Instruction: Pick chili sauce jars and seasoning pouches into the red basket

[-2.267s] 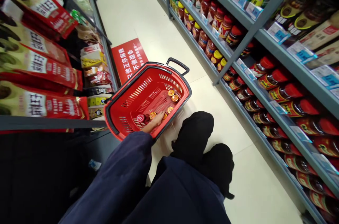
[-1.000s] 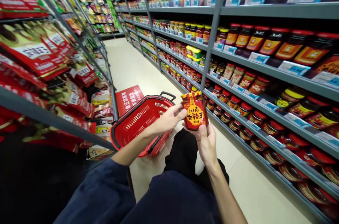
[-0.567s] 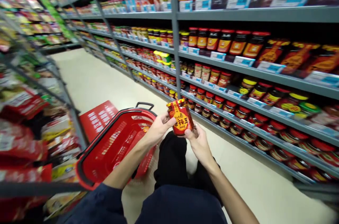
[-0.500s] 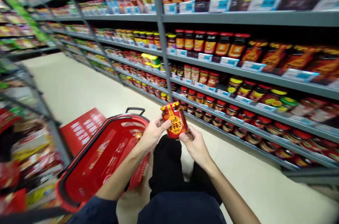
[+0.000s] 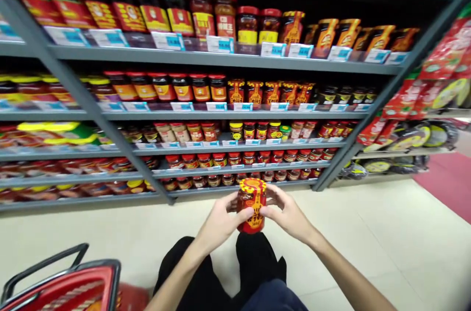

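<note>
Between my two hands is a glass sauce jar (image 5: 251, 203) with a red label, dark lettering and a yellow-and-red checked lid. It is upright, just above my knees. My left hand (image 5: 222, 220) grips its left side, the thumb across the label. From the right, my right hand (image 5: 287, 210) holds it too, with the thumb on the front and the other fingers partly hidden behind. Similar jars with checked tops (image 5: 254, 94) stand on a shelf straight ahead.
Grey shelves (image 5: 235, 58) full of sauce jars span the view ahead. At the lower left is a red shopping basket (image 5: 73, 284) with a black handle (image 5: 44, 264). Packaged goods (image 5: 412, 137) hang on a rack at the right. Pale floor tiles (image 5: 368, 232) lie below.
The view has swung right to face the shelves squarely, and the basket has slid to the lower left. The jar stays in both hands and now stands more upright, its lid more visible.
</note>
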`<state>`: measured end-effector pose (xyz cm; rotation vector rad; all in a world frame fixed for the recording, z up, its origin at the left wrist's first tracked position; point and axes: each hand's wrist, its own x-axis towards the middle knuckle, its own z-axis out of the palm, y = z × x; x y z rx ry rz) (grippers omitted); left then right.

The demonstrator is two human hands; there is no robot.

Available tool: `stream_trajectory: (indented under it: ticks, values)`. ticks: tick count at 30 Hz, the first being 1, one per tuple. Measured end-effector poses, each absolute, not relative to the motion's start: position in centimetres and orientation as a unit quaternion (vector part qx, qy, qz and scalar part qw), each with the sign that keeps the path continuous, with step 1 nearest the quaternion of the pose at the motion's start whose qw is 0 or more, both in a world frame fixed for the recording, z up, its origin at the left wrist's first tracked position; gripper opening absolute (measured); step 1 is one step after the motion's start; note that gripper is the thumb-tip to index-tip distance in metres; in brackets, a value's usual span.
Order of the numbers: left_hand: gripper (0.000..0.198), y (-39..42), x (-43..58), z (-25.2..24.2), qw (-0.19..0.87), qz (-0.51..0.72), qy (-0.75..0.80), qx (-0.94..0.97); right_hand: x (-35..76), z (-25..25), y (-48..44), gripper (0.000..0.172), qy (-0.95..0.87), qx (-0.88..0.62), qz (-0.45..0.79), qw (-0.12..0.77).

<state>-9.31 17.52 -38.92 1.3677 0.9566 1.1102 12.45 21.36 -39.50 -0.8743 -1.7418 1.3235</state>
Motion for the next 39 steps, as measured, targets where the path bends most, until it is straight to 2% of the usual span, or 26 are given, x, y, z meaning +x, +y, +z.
stream_trajectory:
  ticks: [9,16,22,28,31,33,37,39]
  values:
    - [0.053,16.0,-4.4,-40.6,0.623,0.397,0.332,0.586,17.0,-43.9,15.3,0.056,-0.578,-0.413,0.529,0.464]
    - [0.055,15.8,-2.8,-41.6,0.658,0.387,0.329,0.556,18.0,-45.8,14.6,0.059,-0.543,-0.430,0.527,0.492]
    - [0.058,16.8,-1.5,-46.8,0.699,0.395,0.326,0.500,18.0,-50.8,14.0,0.055,-0.484,-0.474,0.539,0.501]
    - [0.058,17.2,-1.6,-52.4,0.724,0.404,0.347,0.440,18.3,-56.4,14.1,0.062,-0.442,-0.508,0.579,0.460]
    - [0.062,18.4,-1.9,-53.5,0.719,0.425,0.385,0.392,18.9,-60.3,14.9,0.073,-0.432,-0.551,0.555,0.449]
    - [0.064,20.0,-1.6,-53.6,0.710,0.449,0.423,0.341,19.0,-64.0,15.0,0.078,-0.456,-0.607,0.499,0.418]
    - [0.069,24.1,-0.1,-54.6,0.714,0.471,0.420,0.302,18.7,-72.4,13.4,0.062,-0.577,-0.698,0.317,0.282]
    - [0.068,25.5,0.5,-55.7,0.723,0.467,0.398,0.318,18.5,-75.0,12.4,0.060,-0.621,-0.714,0.241,0.217]
